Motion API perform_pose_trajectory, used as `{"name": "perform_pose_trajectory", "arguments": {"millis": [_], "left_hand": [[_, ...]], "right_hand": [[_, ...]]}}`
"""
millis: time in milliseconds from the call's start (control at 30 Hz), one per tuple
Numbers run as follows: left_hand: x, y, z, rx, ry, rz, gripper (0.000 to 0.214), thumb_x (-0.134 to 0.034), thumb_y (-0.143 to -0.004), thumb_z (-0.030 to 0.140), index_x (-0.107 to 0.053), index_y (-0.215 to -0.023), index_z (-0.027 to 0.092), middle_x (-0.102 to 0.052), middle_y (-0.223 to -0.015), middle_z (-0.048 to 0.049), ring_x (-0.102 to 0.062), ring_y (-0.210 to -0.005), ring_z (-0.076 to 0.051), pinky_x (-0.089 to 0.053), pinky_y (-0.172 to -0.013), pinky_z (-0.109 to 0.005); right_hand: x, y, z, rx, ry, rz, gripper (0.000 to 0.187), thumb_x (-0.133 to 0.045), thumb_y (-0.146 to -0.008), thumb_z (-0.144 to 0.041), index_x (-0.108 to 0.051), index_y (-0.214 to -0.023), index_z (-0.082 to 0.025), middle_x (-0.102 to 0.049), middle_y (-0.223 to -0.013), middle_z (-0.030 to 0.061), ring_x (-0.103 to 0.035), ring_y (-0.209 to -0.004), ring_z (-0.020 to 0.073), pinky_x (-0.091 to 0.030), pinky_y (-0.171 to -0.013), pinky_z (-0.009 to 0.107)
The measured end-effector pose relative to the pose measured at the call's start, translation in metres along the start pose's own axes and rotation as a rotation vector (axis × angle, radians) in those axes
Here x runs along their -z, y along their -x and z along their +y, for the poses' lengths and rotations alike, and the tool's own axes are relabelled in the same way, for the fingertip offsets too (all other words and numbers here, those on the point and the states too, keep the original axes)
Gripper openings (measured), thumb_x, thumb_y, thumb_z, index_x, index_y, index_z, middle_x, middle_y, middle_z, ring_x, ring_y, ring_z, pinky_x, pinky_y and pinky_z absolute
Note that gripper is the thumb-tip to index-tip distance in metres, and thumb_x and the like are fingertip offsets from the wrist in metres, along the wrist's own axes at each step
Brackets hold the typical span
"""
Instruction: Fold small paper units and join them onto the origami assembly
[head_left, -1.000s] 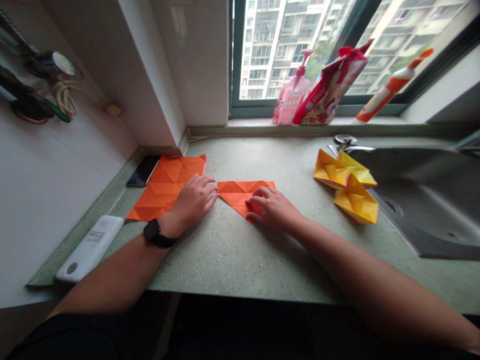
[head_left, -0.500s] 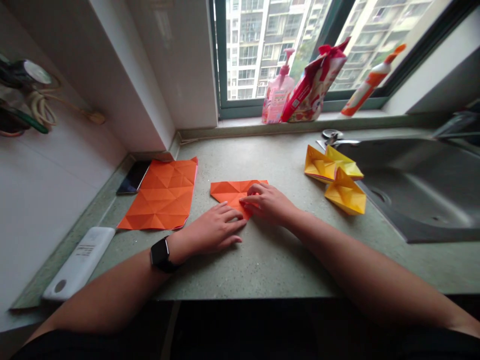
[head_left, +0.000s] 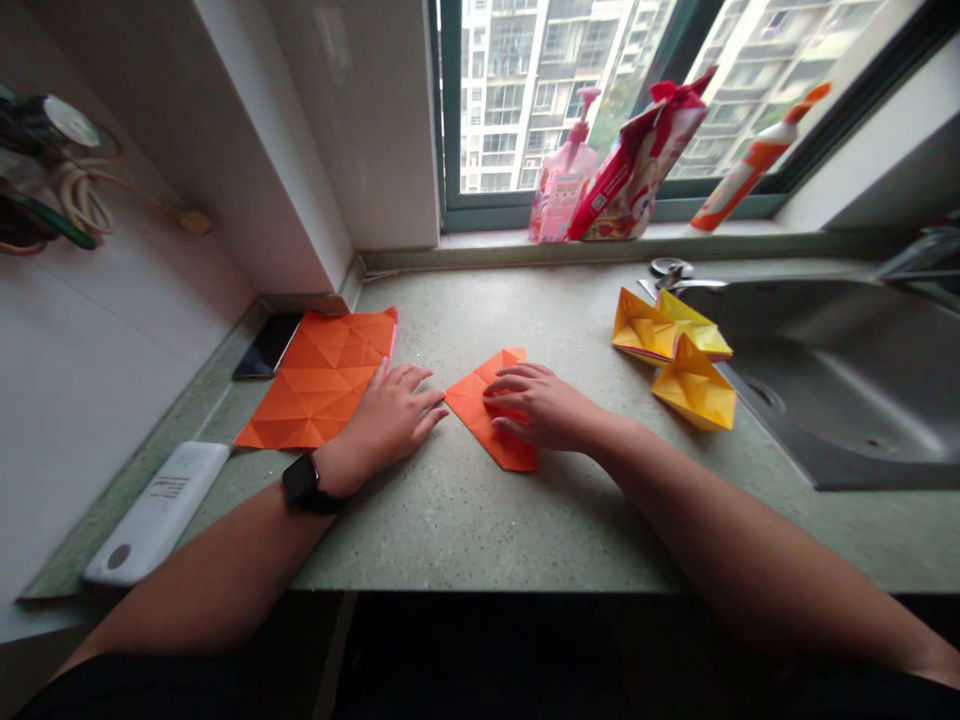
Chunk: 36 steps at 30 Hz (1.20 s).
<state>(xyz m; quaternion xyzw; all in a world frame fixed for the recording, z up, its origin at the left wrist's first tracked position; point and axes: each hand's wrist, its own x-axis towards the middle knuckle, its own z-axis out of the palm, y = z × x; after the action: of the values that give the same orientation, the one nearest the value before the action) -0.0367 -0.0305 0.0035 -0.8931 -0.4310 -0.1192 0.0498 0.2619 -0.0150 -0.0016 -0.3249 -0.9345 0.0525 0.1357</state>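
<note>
A folded orange sheet of paper [head_left: 478, 402] lies on the counter with one corner pointing left and a straight edge on the right. Over its right half rests my right hand [head_left: 541, 405], fingers apart and slightly bent, their tips on the paper. My left hand [head_left: 397, 412], with a black watch at the wrist, has its fingers spread; the fingertips are at the folded paper's left corner, and whether they touch it I cannot tell. Partly beneath that hand is a larger creased orange sheet [head_left: 319, 375], with pink showing at its edge.
Several yellow folded paper pieces [head_left: 694, 390] stand beside the steel sink [head_left: 840, 400]. At the left lie a dark phone [head_left: 268, 347] and a white power bank [head_left: 161, 510]. A pink pump bottle [head_left: 562, 185], a red bag [head_left: 637, 165] and an orange-white bottle [head_left: 754, 165] line the windowsill.
The folded orange paper has turned, so its point now faces left. My left hand has moved left off the paper, over the edge of the larger sheet. My right hand stays on the folded paper.
</note>
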Motion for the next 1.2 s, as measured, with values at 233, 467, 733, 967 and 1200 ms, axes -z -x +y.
{"name": "perform_pose_trajectory", "arguments": {"millis": [233, 467, 733, 967, 1200], "left_hand": [[-0.004, -0.004, 0.0, 0.022, 0.021, 0.017, 0.035, -0.059, -0.11, 0.036, -0.074, -0.137, 0.018, -0.06, -0.154, -0.0194, -0.054, -0.144, -0.038, -0.043, -0.123, -0.065], [0.006, -0.002, 0.021, -0.285, 0.286, -0.082, 0.029, -0.061, -0.11, 0.038, -0.076, -0.126, 0.019, -0.075, -0.126, -0.0108, -0.07, -0.113, -0.027, -0.056, -0.104, -0.045], [0.008, -0.002, 0.019, -0.275, 0.221, -0.141, 0.023, -0.066, -0.108, 0.04, -0.076, -0.113, 0.021, -0.076, -0.124, -0.0086, -0.071, -0.112, -0.025, -0.048, -0.114, -0.049], [0.007, -0.002, 0.01, -0.227, 0.184, -0.096, 0.038, -0.077, -0.098, 0.055, -0.075, -0.113, 0.02, -0.072, -0.14, -0.0127, -0.065, -0.13, -0.034, -0.046, -0.117, -0.057], [0.008, -0.003, 0.008, -0.266, 0.212, -0.083, 0.027, -0.075, -0.101, 0.043, -0.076, -0.111, 0.018, -0.074, -0.134, -0.0131, -0.067, -0.122, -0.031, -0.053, -0.107, -0.048]], "right_hand": [[-0.001, -0.001, -0.019, -0.048, 0.035, -0.061, 0.031, -0.064, -0.106, -0.033, -0.081, -0.13, -0.025, -0.076, -0.132, 0.0142, -0.071, -0.115, 0.0296, -0.057, -0.101, 0.048], [-0.003, -0.003, -0.028, -0.117, 0.048, -0.034, 0.026, -0.063, -0.106, -0.032, -0.084, -0.121, -0.026, -0.077, -0.127, 0.0128, -0.07, -0.111, 0.0281, -0.057, -0.1, 0.045], [0.005, -0.002, -0.013, -0.051, -0.05, -0.054, 0.025, -0.065, -0.103, -0.025, -0.086, -0.116, -0.026, -0.08, -0.122, 0.0104, -0.073, -0.105, 0.0259, -0.058, -0.1, 0.046], [0.007, 0.002, -0.015, 0.015, -0.082, -0.04, 0.03, -0.077, -0.096, -0.043, -0.084, -0.119, -0.025, -0.079, -0.126, 0.012, -0.071, -0.112, 0.0293, -0.057, -0.104, 0.05], [0.008, 0.001, -0.02, -0.034, -0.056, -0.072, 0.03, -0.078, -0.094, -0.042, -0.084, -0.118, -0.024, -0.079, -0.125, 0.012, -0.074, -0.109, 0.0277, -0.059, -0.1, 0.043]]}}
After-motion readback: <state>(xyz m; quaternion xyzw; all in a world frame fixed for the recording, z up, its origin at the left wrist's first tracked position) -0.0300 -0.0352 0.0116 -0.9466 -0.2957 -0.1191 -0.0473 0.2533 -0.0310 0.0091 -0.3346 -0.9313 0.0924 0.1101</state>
